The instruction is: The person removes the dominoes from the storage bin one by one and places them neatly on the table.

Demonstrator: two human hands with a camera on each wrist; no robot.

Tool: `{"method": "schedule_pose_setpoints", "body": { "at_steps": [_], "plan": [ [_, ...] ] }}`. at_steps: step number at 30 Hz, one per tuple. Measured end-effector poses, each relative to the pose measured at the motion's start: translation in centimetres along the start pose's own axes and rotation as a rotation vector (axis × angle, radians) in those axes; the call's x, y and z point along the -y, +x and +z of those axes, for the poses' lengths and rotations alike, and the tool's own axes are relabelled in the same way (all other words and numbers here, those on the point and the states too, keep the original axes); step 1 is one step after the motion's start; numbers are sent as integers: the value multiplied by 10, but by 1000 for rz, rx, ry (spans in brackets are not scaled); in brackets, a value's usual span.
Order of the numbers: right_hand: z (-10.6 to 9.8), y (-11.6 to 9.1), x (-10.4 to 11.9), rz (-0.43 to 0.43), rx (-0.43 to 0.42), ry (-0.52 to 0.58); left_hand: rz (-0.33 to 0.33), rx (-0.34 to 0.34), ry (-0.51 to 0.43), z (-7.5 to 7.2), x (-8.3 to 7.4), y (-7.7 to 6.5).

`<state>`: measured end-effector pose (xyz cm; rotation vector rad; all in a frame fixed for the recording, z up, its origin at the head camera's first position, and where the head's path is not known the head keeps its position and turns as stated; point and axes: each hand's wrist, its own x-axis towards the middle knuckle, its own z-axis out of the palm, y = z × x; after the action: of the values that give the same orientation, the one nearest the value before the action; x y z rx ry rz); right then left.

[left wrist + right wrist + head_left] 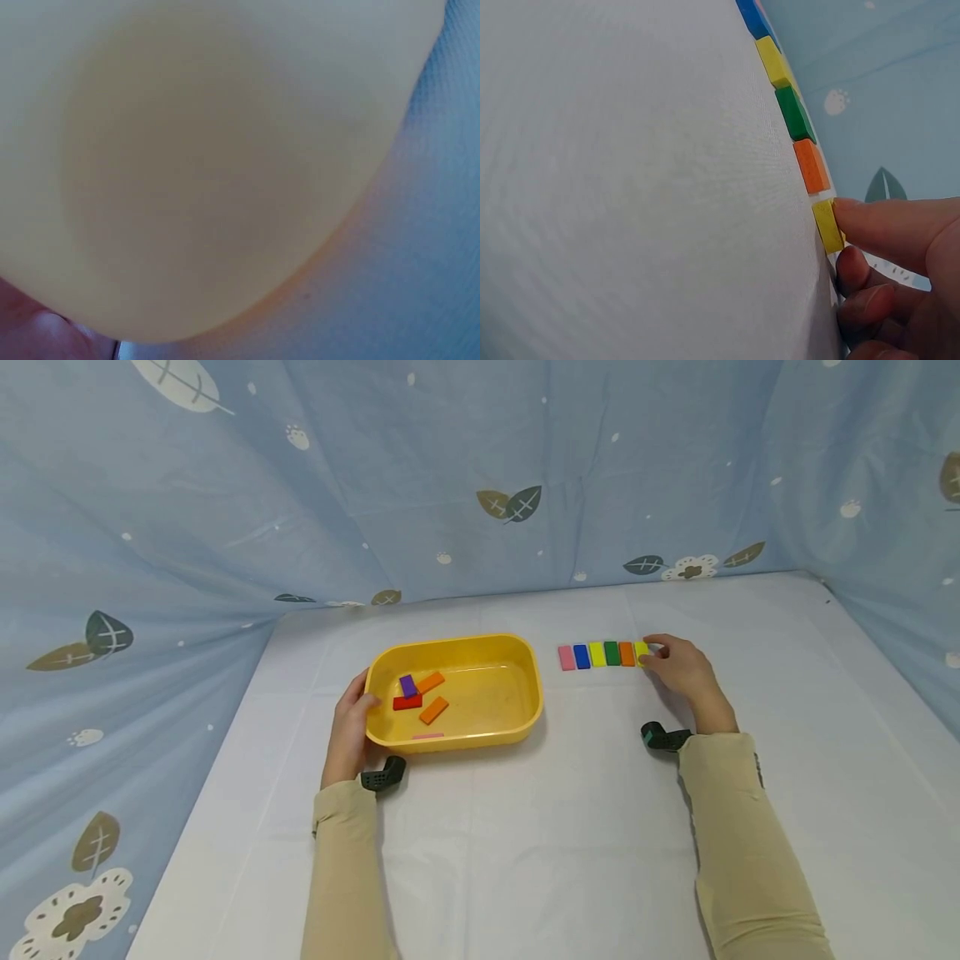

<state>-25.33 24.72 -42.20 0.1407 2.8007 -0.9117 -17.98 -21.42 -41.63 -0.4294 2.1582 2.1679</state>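
Note:
My left hand (349, 727) grips the left end of a yellow plastic tub (480, 741), thumb over the rim. Inside the tub lie a purple block (407, 685), a red block (407, 702), two orange blocks and a partly hidden pink block (428, 736). To the right, my right hand (681, 670) pinches a yellow block (827, 226) at the right end of a row on the table. Leftward from it stand an orange block (811, 166), a green block (795, 114), another yellow block (597, 654), a blue block (582, 657) and a pink block (566, 657).
A white cloth covers the table (525, 860). Behind it and at the sides hangs a blue curtain (420, 468) with leaf prints. The tub's blurred wall (210, 172) fills most of the left wrist view. Each wrist wears a black camera.

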Motion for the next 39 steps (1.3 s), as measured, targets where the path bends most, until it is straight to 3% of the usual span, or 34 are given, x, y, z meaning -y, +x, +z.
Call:
{"method": "schedule_pose_setpoints", "body": {
  "at_steps": [7, 13, 22, 27, 33, 39],
  "plan": [
    [-1, -2, -1, 53, -17, 57, -26, 2, -44, 0, 3, 2],
    [-1, -3, 1, 30, -117, 206, -21, 29, -81, -1, 4, 1],
    [31, 49, -26, -103, -307, 305, -8, 2, -27, -2, 3, 4],
    [45, 60, -12, -168, -315, 322, -12, 0, -26, -2, 4, 4],
    [36, 19, 45, -277, -174, 351, -4, 6, -13, -3, 6, 4],
    [30, -21, 89, -371, -179, 350, -6, -2, -11, -3, 5, 5]
  ]
}}
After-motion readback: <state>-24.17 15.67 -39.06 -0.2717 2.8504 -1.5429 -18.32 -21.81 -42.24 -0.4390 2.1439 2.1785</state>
